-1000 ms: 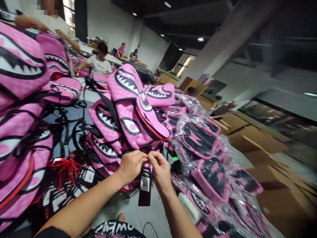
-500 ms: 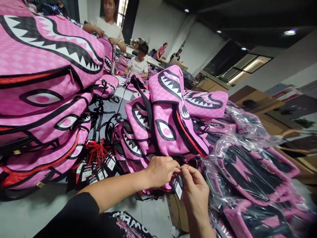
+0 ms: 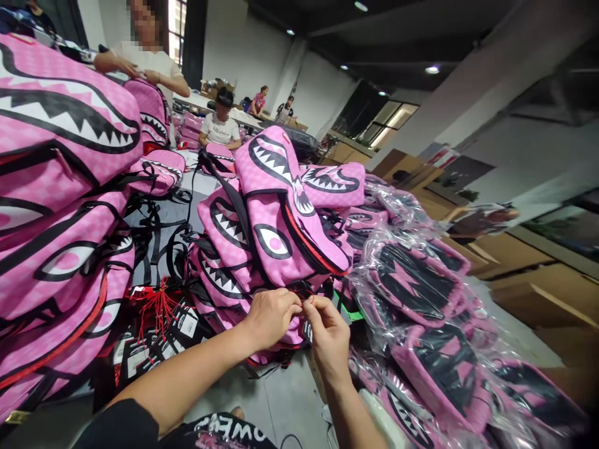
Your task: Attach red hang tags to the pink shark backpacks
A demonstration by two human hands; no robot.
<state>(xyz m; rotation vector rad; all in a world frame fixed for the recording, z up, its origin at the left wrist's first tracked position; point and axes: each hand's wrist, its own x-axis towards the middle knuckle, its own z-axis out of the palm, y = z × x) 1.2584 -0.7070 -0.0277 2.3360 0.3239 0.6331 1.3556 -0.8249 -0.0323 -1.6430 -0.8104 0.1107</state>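
Observation:
My left hand (image 3: 274,317) is closed in a pinch below the front pink shark-face backpack (image 3: 269,212), its fingertips at a thin red string. Facing it, my right hand (image 3: 330,337) pinches the same string, and a small loop shows by the thumb. From that string a black-and-white hang tag (image 3: 307,331) dangles beside the right fingers. The spot where the string meets the backpack is hidden behind the fingers. Left of my forearm lies a heap of hang tags (image 3: 185,325) with a tangle of red strings (image 3: 160,307).
Stacked pink backpacks (image 3: 70,255) rise on the left. Plastic-wrapped backpacks (image 3: 421,280) are piled on the right, with cardboard boxes (image 3: 528,255) beyond. A person in a white shirt (image 3: 156,68) stands across the table; another person (image 3: 221,128) sits farther back.
The view has swung right, so the scene sits farther left and more boxes show. Both hands keep pinching at the string; the tag is now more covered by the right hand.

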